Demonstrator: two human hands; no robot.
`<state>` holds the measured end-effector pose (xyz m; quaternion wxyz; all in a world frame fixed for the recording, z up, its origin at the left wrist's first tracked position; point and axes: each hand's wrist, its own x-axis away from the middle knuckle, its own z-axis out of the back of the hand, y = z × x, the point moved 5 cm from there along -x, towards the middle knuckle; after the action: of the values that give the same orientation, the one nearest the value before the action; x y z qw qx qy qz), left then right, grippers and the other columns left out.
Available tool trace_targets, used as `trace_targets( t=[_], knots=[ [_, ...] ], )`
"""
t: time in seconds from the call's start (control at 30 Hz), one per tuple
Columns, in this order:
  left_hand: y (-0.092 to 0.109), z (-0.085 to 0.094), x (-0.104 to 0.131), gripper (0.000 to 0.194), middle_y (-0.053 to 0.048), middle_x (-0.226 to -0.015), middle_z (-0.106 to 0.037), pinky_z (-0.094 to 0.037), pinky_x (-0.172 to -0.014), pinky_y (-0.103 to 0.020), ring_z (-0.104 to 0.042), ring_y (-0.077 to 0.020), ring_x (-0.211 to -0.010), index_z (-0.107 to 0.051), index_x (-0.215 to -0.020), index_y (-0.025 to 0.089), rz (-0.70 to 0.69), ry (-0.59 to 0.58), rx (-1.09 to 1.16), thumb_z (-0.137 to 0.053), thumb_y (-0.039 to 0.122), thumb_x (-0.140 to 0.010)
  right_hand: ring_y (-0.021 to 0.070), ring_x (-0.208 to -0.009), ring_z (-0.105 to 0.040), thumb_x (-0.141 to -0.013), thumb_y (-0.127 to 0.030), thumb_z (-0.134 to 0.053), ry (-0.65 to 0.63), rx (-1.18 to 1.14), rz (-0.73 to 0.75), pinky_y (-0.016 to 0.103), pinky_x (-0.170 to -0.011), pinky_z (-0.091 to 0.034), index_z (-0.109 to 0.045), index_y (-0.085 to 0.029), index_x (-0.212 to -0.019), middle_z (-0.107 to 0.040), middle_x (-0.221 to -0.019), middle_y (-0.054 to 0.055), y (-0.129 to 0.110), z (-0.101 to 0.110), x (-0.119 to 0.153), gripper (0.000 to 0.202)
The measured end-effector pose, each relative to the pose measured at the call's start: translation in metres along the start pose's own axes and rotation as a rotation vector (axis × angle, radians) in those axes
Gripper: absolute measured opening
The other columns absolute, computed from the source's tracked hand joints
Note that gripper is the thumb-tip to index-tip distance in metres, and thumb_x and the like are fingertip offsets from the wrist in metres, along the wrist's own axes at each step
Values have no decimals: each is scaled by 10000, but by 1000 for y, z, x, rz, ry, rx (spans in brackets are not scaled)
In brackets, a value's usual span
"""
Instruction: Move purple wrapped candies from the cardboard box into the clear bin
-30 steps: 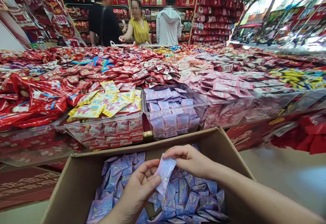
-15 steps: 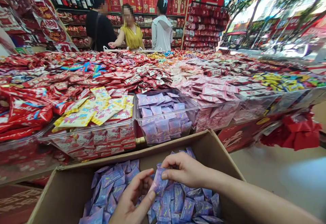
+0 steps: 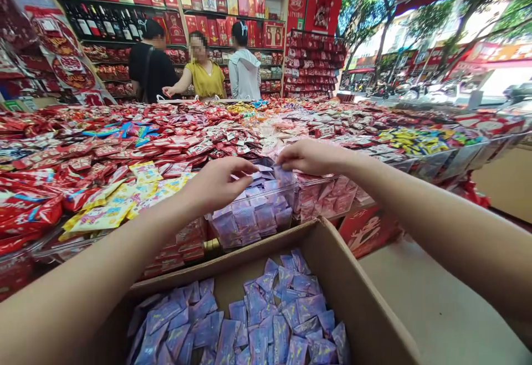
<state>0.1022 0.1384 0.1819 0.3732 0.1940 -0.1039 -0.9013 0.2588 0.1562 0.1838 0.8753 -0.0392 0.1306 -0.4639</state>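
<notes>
My right hand point(image 3: 310, 156) pinches a small purple candy packet point(image 3: 283, 174) at the right side of the clear plastic bin point(image 3: 266, 194). My left hand point(image 3: 222, 181) is over the bin's left side, thumb and fingers apart, with nothing visible in it. Purple packets point(image 3: 253, 220) stand in rows inside the bin, seen through its front wall; my hands hide part of the top. Below my arms, a cardboard box point(image 3: 353, 271) holds many loose purple packets point(image 3: 280, 329) of the same look.
Yellow-and-white packets point(image 3: 106, 210) fill the bin to the left. Pink packets point(image 3: 324, 199) fill the one to the right. Red packets point(image 3: 174, 146) spread across the display behind. Three people stand beyond it, among them one in a yellow top point(image 3: 204, 81).
Both hands have moved up and forward from above the cardboard box to the clear bin. The right hand carries a purple candy packet; the left has come off it. The view has tilted up.
</notes>
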Motion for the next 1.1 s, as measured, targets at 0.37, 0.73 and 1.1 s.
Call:
trace_targets(
  t=[0.37, 0.73, 1.1],
  knots=[
    [-15, -52, -44, 107, 63, -549, -516, -406, -520, -253, -492, -100, -509, -576, -654, 140, 51, -549, 116, -562, 222, -720, 87, -585, -445, -698, -169, -517, -482, 155, 73, 191, -513, -295, -615, -149, -993, -617, -767, 6, -19, -28, -27, 311],
    [-25, -64, -48, 108, 62, -572, -538, -428, -526, -259, -513, -97, -511, -572, -677, 136, 117, -648, 247, -588, 230, -729, 87, -574, -418, -680, -163, -510, -537, 185, 65, 195, -504, -293, -621, -135, -948, -595, -749, 9, -15, -36, -27, 292],
    [-27, -70, -48, 178, 48, -656, -575, -451, -546, -272, -537, -105, -544, -578, -896, 145, 125, -726, 333, -599, 177, -722, 125, -622, -465, -616, -186, -622, -679, 288, -7, 232, -555, -325, -645, -113, -931, -586, -742, 28, -18, -42, -36, 325]
  ],
)
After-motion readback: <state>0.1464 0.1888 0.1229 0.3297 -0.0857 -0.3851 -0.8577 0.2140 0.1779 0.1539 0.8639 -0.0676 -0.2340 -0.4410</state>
